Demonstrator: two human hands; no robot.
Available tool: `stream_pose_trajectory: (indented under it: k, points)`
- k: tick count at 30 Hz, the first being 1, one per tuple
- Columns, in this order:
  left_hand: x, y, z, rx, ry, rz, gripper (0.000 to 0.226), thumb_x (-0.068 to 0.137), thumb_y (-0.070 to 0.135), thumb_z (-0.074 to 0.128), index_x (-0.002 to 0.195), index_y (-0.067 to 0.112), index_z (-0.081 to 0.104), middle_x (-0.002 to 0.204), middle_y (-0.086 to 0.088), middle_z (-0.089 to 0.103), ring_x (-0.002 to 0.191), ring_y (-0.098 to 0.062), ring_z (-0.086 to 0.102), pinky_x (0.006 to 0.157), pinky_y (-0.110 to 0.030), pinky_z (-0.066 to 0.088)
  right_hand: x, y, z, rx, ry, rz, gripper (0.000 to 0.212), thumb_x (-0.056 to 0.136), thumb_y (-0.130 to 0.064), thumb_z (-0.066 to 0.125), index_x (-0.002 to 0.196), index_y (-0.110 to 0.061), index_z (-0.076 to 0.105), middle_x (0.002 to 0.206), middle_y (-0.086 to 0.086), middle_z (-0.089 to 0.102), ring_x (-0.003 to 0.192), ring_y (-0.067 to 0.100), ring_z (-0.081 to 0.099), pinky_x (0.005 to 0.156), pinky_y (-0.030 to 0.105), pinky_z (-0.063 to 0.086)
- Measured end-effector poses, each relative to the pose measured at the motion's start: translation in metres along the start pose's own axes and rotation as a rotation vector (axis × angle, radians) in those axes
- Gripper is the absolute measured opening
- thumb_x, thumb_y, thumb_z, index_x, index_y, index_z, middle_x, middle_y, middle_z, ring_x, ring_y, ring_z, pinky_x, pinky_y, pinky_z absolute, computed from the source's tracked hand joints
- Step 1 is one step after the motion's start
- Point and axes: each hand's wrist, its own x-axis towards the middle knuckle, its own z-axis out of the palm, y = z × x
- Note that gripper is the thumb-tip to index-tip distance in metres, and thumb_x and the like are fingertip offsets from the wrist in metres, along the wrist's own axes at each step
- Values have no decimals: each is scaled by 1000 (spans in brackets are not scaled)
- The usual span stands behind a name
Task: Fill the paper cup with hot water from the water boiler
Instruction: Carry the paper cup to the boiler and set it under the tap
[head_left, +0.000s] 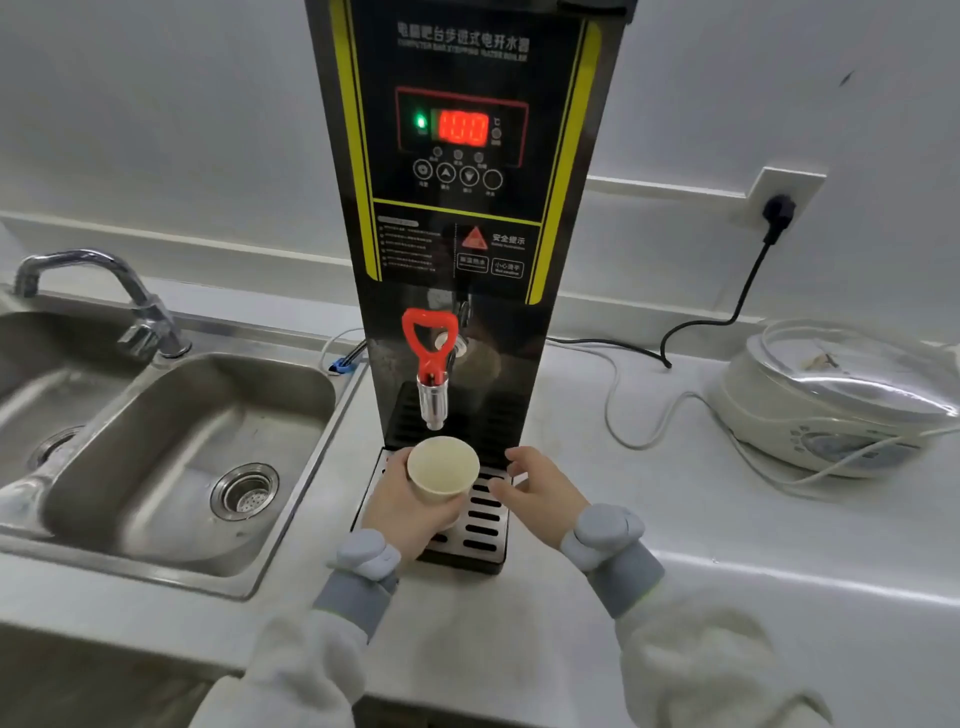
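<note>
Nearest the camera, your two forearms in pale sleeves with grey cuffs reach forward over the white countertop. Your left hand is wrapped around the paper cup, fingers closed on its wall, holding it upright with its open mouth facing up; no liquid can be made out inside. The cup sits above the slotted drip tray at the foot of the water boiler, slightly forward of the metal spout. Your right hand hovers just beside the cup over the tray — fingers loosely spread and curled, gripping nothing, apart from the cup.

Above the spout stands the red tap lever, upright against the boiler's black front. Higher on the panel, a red digital display reads 100, with a green indicator light to its left and a row of round buttons beneath.

To your left lies a stainless steel sink with its drain strainer, and behind it a chrome faucet. To your right rests a white lidded cooker — its pale cord trails across the counter. Farther back, a black plug sits in a wall socket.
</note>
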Motion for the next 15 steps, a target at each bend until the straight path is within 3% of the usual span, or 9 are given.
stream_pose_trajectory:
  k: [3, 9, 15]
  points:
    - [8, 1, -7, 6, -35, 35, 62, 61, 26, 77, 105, 35, 34, 96, 12, 50, 94, -14, 49, 75, -23, 40, 5, -4, 5, 9, 2, 29, 52, 87, -35, 49, 133, -18, 32, 133, 4, 46, 104, 20, 55, 85, 28, 42]
    - [19, -10, -11, 83, -95, 47, 65, 57, 40, 76, 109, 36, 36, 102, 8, 52, 99, -18, 52, 86, -34, 45, 14, -9, 13, 1, 26, 67, 49, 88, -33, 48, 132, -17, 33, 131, 5, 47, 107, 21, 53, 83, 26, 39]
    - [25, -16, -16, 137, -134, 31, 75, 55, 47, 74, 117, 32, 36, 103, 8, 52, 103, -24, 54, 91, -43, 48, 18, -11, 20, 13, 51, 72, 47, 88, -32, 48, 130, -15, 36, 127, 5, 48, 95, 17, 50, 78, 26, 38]
